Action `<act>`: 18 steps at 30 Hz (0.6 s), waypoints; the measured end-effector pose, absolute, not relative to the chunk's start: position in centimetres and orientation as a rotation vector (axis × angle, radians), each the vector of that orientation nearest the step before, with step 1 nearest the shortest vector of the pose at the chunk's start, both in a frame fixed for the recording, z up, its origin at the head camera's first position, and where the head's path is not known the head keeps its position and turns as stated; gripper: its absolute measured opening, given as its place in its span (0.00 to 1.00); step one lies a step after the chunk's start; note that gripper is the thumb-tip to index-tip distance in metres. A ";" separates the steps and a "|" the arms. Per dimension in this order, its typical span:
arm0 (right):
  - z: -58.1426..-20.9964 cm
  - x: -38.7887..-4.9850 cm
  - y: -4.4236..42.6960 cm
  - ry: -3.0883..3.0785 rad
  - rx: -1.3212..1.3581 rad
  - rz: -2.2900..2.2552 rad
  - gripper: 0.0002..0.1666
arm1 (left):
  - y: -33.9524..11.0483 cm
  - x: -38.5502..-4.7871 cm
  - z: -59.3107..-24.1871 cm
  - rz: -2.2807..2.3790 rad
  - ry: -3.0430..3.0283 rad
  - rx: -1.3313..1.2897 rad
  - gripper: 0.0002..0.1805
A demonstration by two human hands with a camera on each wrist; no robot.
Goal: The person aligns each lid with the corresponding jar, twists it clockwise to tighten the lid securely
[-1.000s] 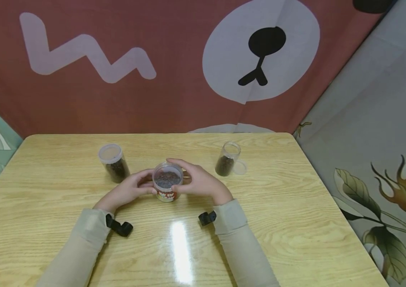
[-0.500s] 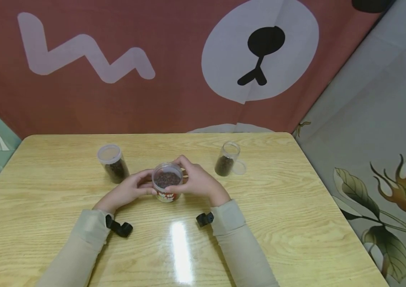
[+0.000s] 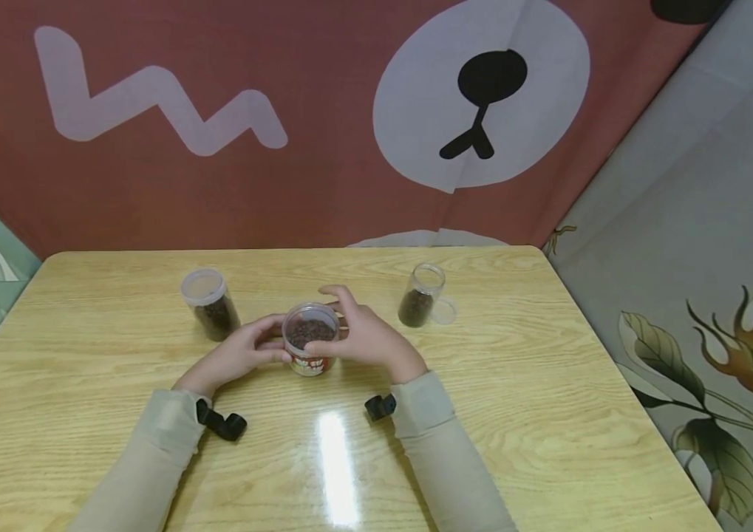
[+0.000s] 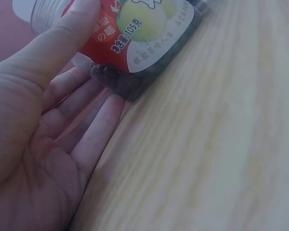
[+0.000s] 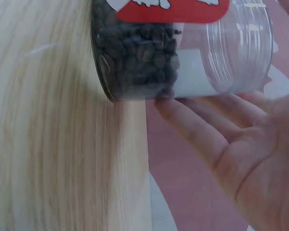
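A clear plastic jar (image 3: 309,365) with a red, picture-printed label stands upright on the wooden table, partly filled with dark brown, bean-like pieces. In the left wrist view, my left hand (image 3: 243,347) grips the jar's side, thumb across the label (image 4: 144,29) and fingers round the back. My right hand (image 3: 372,340) holds the jar's upper part from the other side. Its thumb lies at the near rim, while the index finger is raised behind. Fingertips touch the jar's wall (image 5: 135,62) in the right wrist view. Whether a clear lid covers the mouth, I cannot tell.
Behind my left hand stands a taller jar (image 3: 216,314) of dark pieces with a pale lid (image 3: 203,287) on it. A slim open jar (image 3: 417,304), about half full, stands at the right back. Beside it a clear round lid (image 3: 445,311) lies on the table (image 3: 536,414).
My right thumb has moved left along the near rim, and the right index finger has lifted off the far rim. The jar's contents look clearer from above. My left hand stays put.
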State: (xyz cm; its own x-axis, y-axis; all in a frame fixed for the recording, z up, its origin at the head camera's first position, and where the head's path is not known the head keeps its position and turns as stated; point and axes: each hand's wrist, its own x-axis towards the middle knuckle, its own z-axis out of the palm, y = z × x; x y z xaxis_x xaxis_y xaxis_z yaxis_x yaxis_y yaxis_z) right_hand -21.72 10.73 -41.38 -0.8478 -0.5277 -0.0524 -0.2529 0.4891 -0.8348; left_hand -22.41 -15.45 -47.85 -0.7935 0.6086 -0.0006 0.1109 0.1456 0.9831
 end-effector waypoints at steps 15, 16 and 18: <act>-41.9 -22.4 11.7 2.245 -0.814 -1.399 0.42 | -15.4 -22.4 -47.9 1.720 1.995 0.699 0.38; -41.9 -22.4 11.7 2.244 -0.810 -1.403 0.42 | -15.4 -22.4 -47.9 1.719 1.996 0.697 0.38; -41.9 -22.4 11.6 2.244 -0.802 -1.411 0.41 | -15.4 -22.4 -47.9 1.715 2.000 0.695 0.38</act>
